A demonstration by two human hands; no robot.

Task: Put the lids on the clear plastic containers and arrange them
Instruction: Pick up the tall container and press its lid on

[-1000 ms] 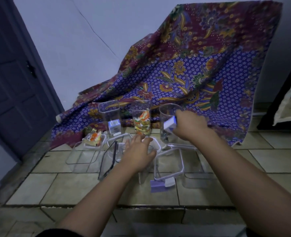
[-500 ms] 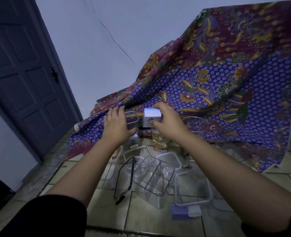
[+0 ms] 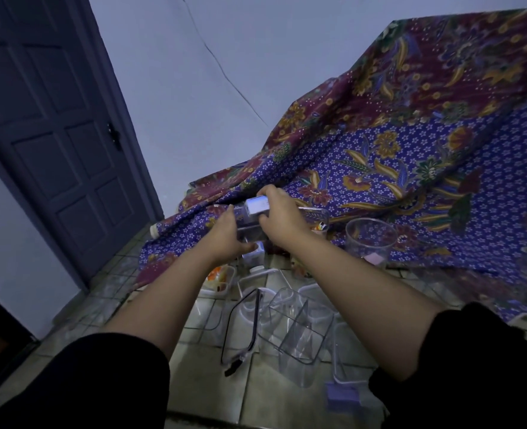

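My right hand (image 3: pixel 282 219) grips a clear lid with a pale purple latch (image 3: pixel 257 205) and holds it on top of a tall clear container (image 3: pixel 250 232). My left hand (image 3: pixel 225 238) clasps that container's left side. The container stands at the back left of the row, in front of the batik cloth, and my hands hide most of it. A second tall container (image 3: pixel 319 222) with colourful contents shows just right of my right hand. A third, open-topped container (image 3: pixel 370 239) stands further right.
An empty clear container (image 3: pixel 299 331) lies tipped on the tiled floor, with a black-rimmed lid (image 3: pixel 243 329) on its left and a white-rimmed lid with a purple latch (image 3: pixel 342 394) on its right. A low tub of orange food (image 3: pixel 220 275) sits left. Batik cloth (image 3: pixel 410 150) drapes behind; a dark door (image 3: pixel 55 119) stands left.
My right hand carried the purple-latched lid from the right container across to the left one. My left hand left the floor items and took hold of that container. The view tilted up.
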